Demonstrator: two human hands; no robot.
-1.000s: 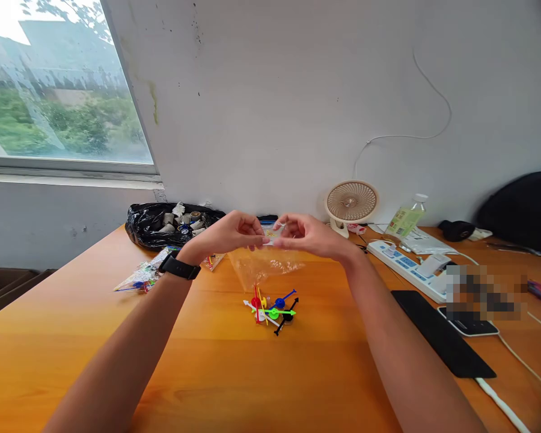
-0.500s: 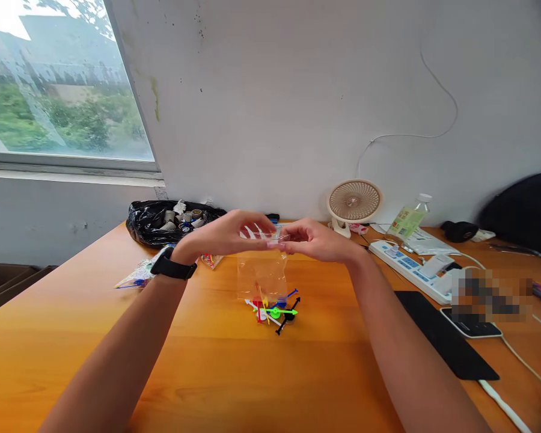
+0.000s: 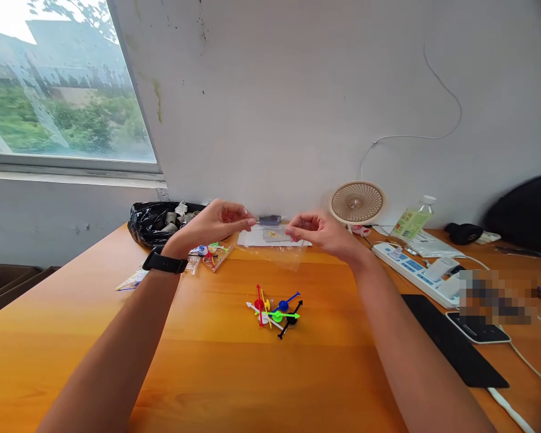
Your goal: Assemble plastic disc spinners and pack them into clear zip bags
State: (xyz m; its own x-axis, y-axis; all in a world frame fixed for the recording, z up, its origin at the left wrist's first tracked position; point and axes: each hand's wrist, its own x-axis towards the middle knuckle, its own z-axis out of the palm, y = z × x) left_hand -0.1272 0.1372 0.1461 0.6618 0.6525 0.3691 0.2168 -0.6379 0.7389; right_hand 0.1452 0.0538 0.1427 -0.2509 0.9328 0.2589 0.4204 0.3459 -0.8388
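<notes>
A clear plastic bag (image 3: 277, 252) hangs stretched between my two hands above the far part of the table. My left hand (image 3: 220, 224), with a black watch band on the wrist, pinches one upper corner between thumb and fingers. At the opposite corner my right hand (image 3: 318, 233) pinches the bag the same way. Below and nearer to me lies a small cluster of plastic arrow spinners (image 3: 277, 314) in red, yellow, white, green, blue and black. The bag is see-through, and no spinner shows inside it.
Bagged spinners (image 3: 210, 255) and a black plastic bag (image 3: 146, 224) with rubbish lie at the back left. A fan (image 3: 357, 203), a bottle (image 3: 412, 219), a power strip (image 3: 415, 273) and a black mat (image 3: 451, 340) occupy the right side.
My hands have moved apart, drawing the bag wide between them. The bag has lifted off the spinners, which lie in the same place.
</notes>
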